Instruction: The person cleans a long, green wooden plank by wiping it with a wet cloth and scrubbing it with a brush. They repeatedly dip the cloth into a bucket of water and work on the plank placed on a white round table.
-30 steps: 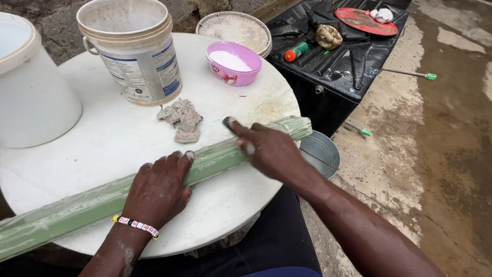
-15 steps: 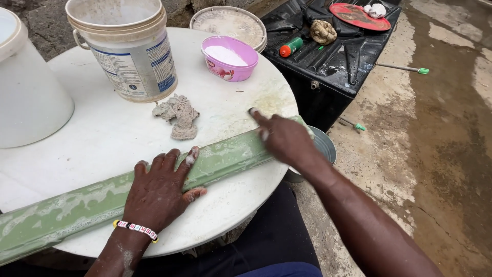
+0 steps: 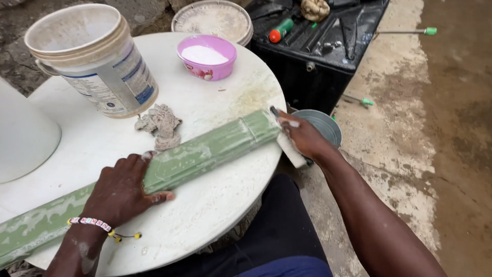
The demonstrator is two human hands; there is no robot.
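Note:
A long green moulded strip (image 3: pixel 205 151), smeared with pale filler, lies slantwise across a round white table (image 3: pixel 215 210). My left hand (image 3: pixel 123 187), with a bead bracelet at the wrist, presses flat on the strip's middle. My right hand (image 3: pixel 302 136) sits at the strip's right end, just past the table edge, shut on a small filler-coated scraper (image 3: pixel 289 146) whose blade touches the strip's end.
On the table stand a large white bucket (image 3: pixel 89 59), a pink bowl of white powder (image 3: pixel 206 56), a crumpled dirty rag (image 3: pixel 161 125) and a white container (image 3: pixel 20 133) at the left. A small metal pan (image 3: pixel 323 125) and a black toolbox (image 3: pixel 328 46) sit right of the table on concrete floor.
My right hand has slid along the strip from near its middle to its right end at the table edge. My left hand has stayed pressed on the strip.

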